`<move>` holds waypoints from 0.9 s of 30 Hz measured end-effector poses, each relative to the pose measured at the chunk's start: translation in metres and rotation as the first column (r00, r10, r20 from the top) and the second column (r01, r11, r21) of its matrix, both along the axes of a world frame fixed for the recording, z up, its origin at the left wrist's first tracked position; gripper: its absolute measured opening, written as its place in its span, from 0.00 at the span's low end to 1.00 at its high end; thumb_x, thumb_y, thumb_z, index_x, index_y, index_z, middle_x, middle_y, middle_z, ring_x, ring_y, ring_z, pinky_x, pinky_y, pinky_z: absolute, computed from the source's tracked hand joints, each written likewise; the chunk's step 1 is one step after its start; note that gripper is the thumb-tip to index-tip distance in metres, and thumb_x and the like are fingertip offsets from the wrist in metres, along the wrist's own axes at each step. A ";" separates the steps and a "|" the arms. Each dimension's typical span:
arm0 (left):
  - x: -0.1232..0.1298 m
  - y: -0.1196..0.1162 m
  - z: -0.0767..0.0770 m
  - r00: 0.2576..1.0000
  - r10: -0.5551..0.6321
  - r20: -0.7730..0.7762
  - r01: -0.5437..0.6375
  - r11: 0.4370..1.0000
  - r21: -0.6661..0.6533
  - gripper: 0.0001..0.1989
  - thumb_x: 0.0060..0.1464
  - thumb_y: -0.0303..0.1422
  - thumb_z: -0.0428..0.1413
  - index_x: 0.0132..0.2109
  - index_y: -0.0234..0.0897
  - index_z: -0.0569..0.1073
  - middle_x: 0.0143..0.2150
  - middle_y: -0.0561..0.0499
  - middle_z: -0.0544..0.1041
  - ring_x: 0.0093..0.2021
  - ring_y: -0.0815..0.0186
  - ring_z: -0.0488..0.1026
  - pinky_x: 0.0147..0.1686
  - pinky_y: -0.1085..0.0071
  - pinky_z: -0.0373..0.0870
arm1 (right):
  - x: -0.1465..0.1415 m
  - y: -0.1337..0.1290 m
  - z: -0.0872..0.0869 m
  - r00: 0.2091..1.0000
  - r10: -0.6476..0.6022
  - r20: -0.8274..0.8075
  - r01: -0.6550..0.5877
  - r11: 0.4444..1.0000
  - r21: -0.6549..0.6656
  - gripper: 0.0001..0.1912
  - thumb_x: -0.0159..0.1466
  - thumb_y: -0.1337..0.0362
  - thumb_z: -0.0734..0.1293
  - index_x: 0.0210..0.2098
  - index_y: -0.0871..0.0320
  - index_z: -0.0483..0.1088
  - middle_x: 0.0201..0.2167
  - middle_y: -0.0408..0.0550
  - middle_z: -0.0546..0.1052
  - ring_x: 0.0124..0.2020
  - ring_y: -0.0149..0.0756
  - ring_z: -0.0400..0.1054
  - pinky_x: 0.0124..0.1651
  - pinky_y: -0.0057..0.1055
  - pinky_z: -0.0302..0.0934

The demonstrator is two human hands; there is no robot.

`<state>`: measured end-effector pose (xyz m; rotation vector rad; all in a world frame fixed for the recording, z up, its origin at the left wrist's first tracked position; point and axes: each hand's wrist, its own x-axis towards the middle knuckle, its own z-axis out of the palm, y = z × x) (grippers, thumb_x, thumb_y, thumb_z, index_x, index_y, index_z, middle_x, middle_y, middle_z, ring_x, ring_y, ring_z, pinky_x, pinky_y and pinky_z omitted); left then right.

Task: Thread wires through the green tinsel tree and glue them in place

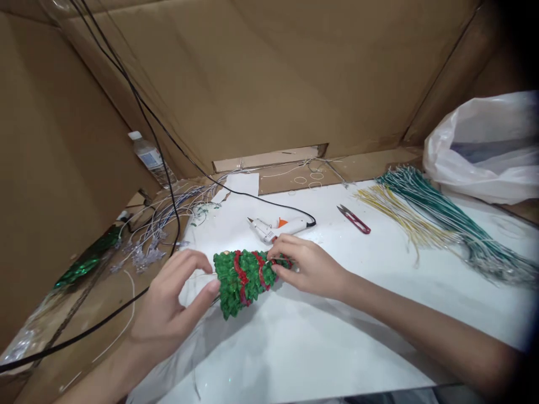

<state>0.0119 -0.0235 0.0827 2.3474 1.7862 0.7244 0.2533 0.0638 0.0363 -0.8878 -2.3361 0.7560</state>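
Note:
A small green Christmas tree figurine (246, 278) with red garland bands lies on its side, its wide base to the left and its narrow top to the right. At the base, my left hand (174, 292) curves with thumb and fingertips against the rim, beside some thin wires. Around the narrow top, the thumb and fingers of my right hand (305, 266) close on the tree; a thin pale piece shows near these fingertips, too small to name. Just beyond the tree lies a white glue gun (269, 229) with an orange trigger, its nozzle to the left.
Red-handled thread snips (354, 219) lie on the white board (337, 348). Yellow wires (400, 216) and green wires (442, 216) are bundled at right, near a white plastic bag (475, 151). At left are tangled light wires (164, 224), a water bottle (149, 157) and a black cable (174, 207).

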 end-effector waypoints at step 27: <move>-0.041 0.016 -0.053 0.817 0.165 0.553 0.148 0.867 -0.477 0.22 0.35 0.43 0.66 0.40 0.43 0.75 0.40 0.48 0.76 0.30 0.64 0.72 0.25 0.70 0.70 | -0.003 0.008 0.010 0.991 0.116 0.065 -0.109 0.989 -0.104 0.05 0.61 0.72 0.60 0.33 0.58 0.66 0.32 0.43 0.71 0.33 0.30 0.61 0.34 0.29 0.52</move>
